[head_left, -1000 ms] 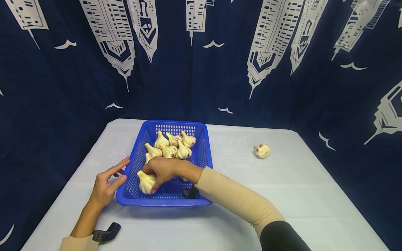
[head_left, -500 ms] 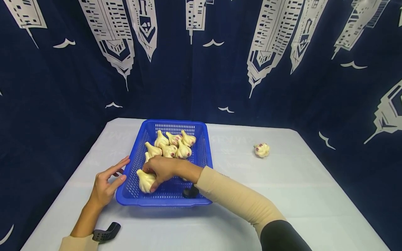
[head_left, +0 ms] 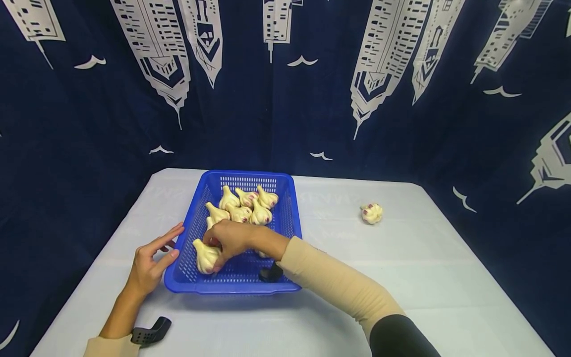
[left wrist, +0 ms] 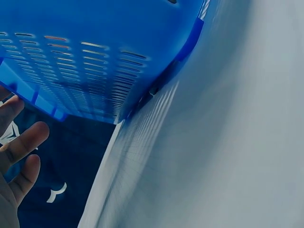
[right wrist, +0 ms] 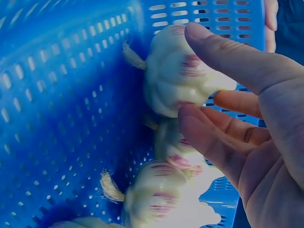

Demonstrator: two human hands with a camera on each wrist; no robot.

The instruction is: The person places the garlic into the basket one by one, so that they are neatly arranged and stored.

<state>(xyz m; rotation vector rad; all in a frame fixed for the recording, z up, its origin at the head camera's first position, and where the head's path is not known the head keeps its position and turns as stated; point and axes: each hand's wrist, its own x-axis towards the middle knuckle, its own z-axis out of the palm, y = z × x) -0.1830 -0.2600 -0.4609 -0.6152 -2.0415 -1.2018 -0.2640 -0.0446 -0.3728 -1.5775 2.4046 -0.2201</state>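
Observation:
A blue perforated plastic basket (head_left: pixel 232 286) stands on the white table, with several garlic bulbs (head_left: pixel 239 214) grouped in its far half. My right hand (head_left: pixel 234 238) reaches into the near left part and holds one garlic bulb (head_left: pixel 206 257) between thumb and fingers. In the right wrist view, the thumb lies on one side of that bulb (right wrist: pixel 166 71) and the fingertips on the other, its dry root tuft toward the basket floor. At the basket's left rim, my left hand (head_left: pixel 149 265) touches the edge with its fingers extended and thumb apart.
To the right of the basket, a single garlic bulb (head_left: pixel 372 213) lies on the white tabletop (head_left: pixel 428 263). A dark blue cloth (head_left: pixel 276 109) printed with white buildings hangs behind the table. A black wrist mount (head_left: pixel 152 332) sticks out at the left wrist.
The garlic bulb in my right hand has edged very slightly up and left in the head view. Both hands and the basket stay practically still.

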